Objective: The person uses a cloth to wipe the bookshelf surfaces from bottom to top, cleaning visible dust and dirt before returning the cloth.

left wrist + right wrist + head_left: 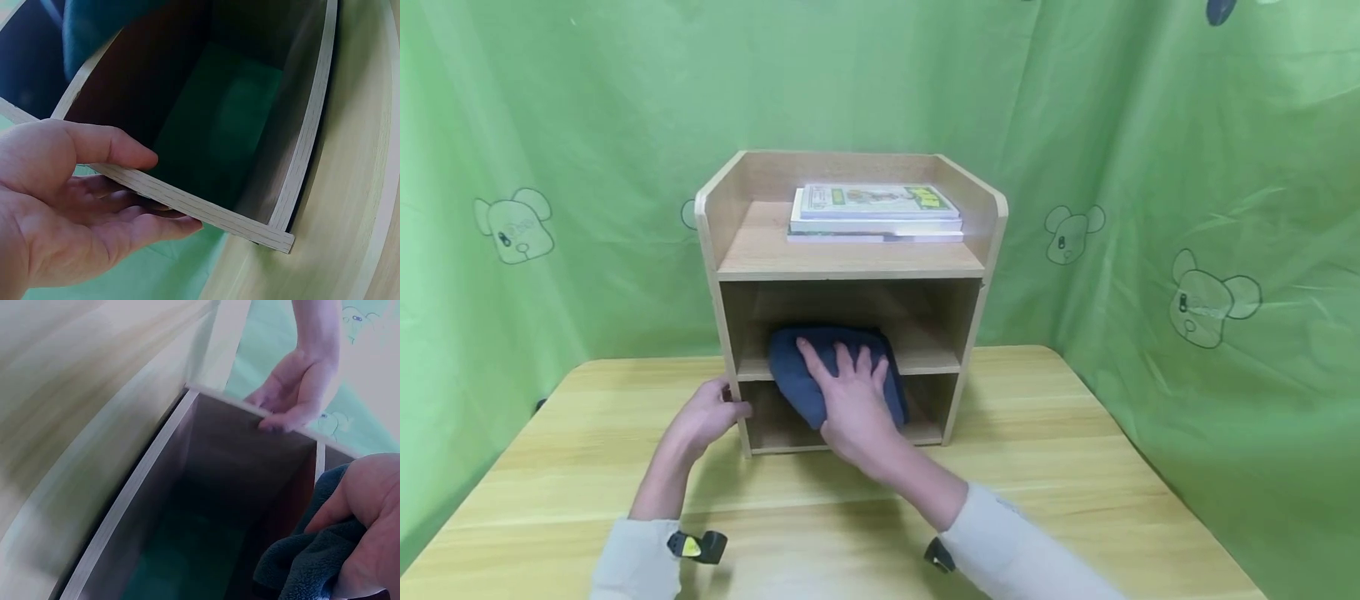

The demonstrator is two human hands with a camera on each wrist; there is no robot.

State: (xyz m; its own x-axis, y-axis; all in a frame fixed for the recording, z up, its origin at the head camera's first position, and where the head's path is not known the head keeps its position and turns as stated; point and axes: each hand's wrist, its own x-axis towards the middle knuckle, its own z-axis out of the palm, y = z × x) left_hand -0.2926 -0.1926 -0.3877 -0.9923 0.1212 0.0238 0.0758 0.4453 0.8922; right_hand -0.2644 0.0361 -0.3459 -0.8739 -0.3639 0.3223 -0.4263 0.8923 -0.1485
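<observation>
A small wooden shelf unit (850, 262) stands on the table, its open front toward me. My left hand (706, 414) grips its left side panel (206, 217) low down. In the left wrist view the thumb lies inside the panel and the other fingers are outside. My right hand (859, 414) holds a dark blue cloth (793, 379) at the front of the middle shelf, part of it hanging over the lower compartment. In the right wrist view the cloth (303, 565) is bunched between thumb and fingers. The palm side of the right hand is partly out of frame.
Several books (876, 212) lie stacked on the unit's top shelf, between raised sides. The light wooden table (1052, 467) extends around the unit. A green curtain (865, 75) with cartoon mouse heads hangs behind and on both sides.
</observation>
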